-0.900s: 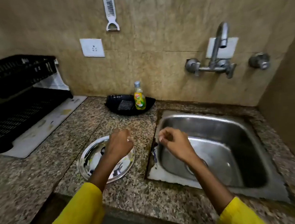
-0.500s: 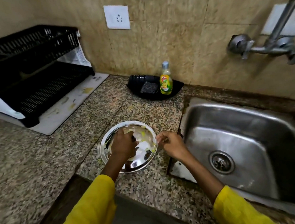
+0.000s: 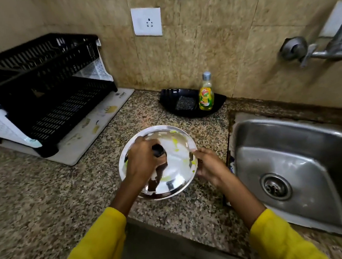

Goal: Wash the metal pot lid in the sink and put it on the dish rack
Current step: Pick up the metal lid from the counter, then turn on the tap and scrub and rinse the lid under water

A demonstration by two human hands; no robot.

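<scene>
A round shiny metal pot lid [image 3: 176,159], smeared with yellow-green residue, sits over the granite counter just left of the steel sink [image 3: 303,159]. My left hand [image 3: 142,162] is closed around the lid's black knob at its centre. My right hand [image 3: 209,165] pinches the lid's right rim. The lid looks slightly tilted, its right edge raised. The black two-tier dish rack [image 3: 46,94] stands at the far left on a white mat.
A black tray [image 3: 169,98] at the back wall holds a scrub pad [image 3: 185,103] and a yellow dish-soap bottle [image 3: 205,94]. The wall tap [image 3: 323,45] juts out above the sink at the upper right. A wall socket [image 3: 147,22] is above the counter.
My left hand has closed on the lid's knob and my right hand has moved left from over the sink onto the lid's rim. The camera has tilted down and nearer.
</scene>
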